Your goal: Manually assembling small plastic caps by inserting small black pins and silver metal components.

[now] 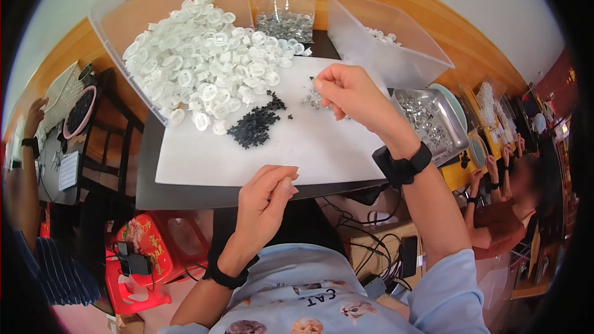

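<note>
My right hand is raised over the far right part of a white board, thumb and forefinger pinched. A tiny dark speck shows by its fingertips; whether they hold it I cannot tell. Below and beside that hand lie small shiny pieces, partly covered by it. My left hand is closed at the board's near edge, thumb against the fingers, and what it may hold is hidden. Between the hands and to the left is a pile of small black parts. Behind it spreads a large heap of white translucent plastic pieces.
The heap spills from a clear plastic bin. Behind stand a clear bag of metal bits and another clear bin. A metal tray of shiny pieces sits right. Red stools and cables are below; other people work on both sides.
</note>
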{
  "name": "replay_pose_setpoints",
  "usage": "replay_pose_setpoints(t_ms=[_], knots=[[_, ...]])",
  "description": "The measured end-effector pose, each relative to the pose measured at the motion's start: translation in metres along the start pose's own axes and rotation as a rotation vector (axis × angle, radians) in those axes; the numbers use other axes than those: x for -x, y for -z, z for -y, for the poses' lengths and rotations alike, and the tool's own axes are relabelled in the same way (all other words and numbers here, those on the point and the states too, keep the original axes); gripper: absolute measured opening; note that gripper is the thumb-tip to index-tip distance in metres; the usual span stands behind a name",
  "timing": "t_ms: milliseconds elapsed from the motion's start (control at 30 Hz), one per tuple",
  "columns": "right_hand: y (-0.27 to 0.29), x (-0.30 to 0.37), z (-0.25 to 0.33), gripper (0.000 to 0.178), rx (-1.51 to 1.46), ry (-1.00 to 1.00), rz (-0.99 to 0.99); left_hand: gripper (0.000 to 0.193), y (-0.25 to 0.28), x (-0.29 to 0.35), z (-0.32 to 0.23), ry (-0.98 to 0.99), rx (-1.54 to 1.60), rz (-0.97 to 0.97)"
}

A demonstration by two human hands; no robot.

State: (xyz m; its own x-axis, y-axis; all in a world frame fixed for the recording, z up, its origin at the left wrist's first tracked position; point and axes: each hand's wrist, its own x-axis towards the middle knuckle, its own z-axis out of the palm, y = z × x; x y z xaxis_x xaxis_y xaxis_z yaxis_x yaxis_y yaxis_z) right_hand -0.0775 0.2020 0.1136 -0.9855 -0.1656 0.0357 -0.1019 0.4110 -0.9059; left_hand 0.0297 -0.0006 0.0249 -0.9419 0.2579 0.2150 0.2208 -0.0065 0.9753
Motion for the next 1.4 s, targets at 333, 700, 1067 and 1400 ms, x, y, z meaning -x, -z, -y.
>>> replay_pose_setpoints(t_ms=[333, 700, 1067, 1400], knots=[[-0.001, -0.009, -0.016, 0.035, 0.517, 0.291, 0.129, 0.022, 0.0, 0.005, 0.003, -0.021, -0.006, 0.032], [-0.035, -0.085, -0.019, 0.031, 0.755, 0.314, 0.137, 0.022, 0.006, -0.005, 0.001, 0.046, 0.022, 0.041], [-0.057, -0.127, -0.039, 0.015, 0.899, 0.299, 0.072, 0.022, 0.017, -0.02, -0.007, 0.118, 0.125, 0.013], [-0.014, -0.074, -0.002, 0.012, 0.42, -0.035, 0.293, 0.03, 0.015, -0.033, 0.003, 0.176, 0.239, -0.02]])
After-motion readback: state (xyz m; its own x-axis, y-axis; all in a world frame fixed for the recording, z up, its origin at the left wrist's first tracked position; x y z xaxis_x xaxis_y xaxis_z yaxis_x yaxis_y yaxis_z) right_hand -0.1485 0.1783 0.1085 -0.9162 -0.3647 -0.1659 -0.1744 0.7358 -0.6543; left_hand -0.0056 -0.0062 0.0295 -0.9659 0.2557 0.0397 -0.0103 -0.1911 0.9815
